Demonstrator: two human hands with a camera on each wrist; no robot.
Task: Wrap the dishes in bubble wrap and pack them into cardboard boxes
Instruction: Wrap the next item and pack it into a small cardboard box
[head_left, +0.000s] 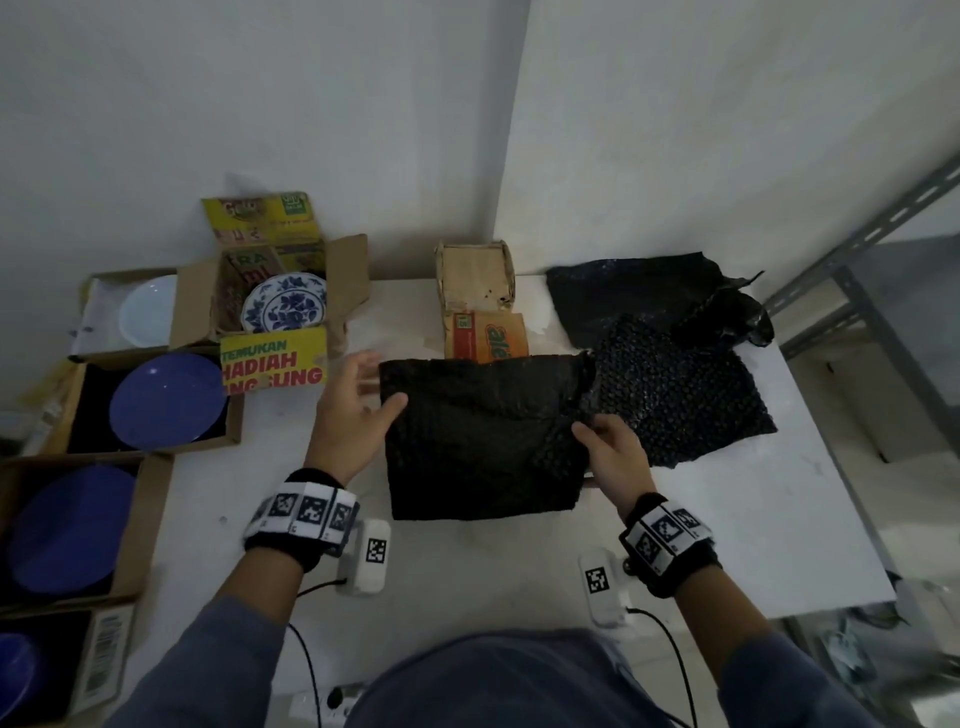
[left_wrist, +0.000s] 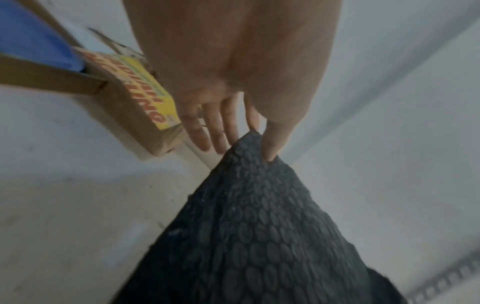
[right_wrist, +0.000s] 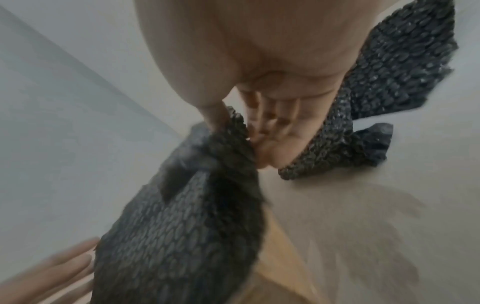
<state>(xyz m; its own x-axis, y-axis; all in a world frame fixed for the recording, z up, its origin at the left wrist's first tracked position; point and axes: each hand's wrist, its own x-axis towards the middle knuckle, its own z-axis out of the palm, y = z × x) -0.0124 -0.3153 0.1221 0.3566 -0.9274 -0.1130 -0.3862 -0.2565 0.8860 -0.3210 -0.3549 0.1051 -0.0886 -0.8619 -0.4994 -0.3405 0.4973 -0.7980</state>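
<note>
The black bubble-wrap sheet (head_left: 483, 436) spans both hands: left hand (head_left: 353, 410) pinches its left edge, right hand (head_left: 613, 457) its right edge.

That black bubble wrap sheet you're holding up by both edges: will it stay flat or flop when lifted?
Probably floppy: the black bubble wrap sheet bunches where the right hand pinches it and hangs between both hands. Likely light: the left hand holds its corner with just thumb and fingers. The bubbled texture should grip well.

Left hand (head_left: 353, 415) fingers spread, thumb pressing, right hand (head_left: 615, 457) pinching
</note>
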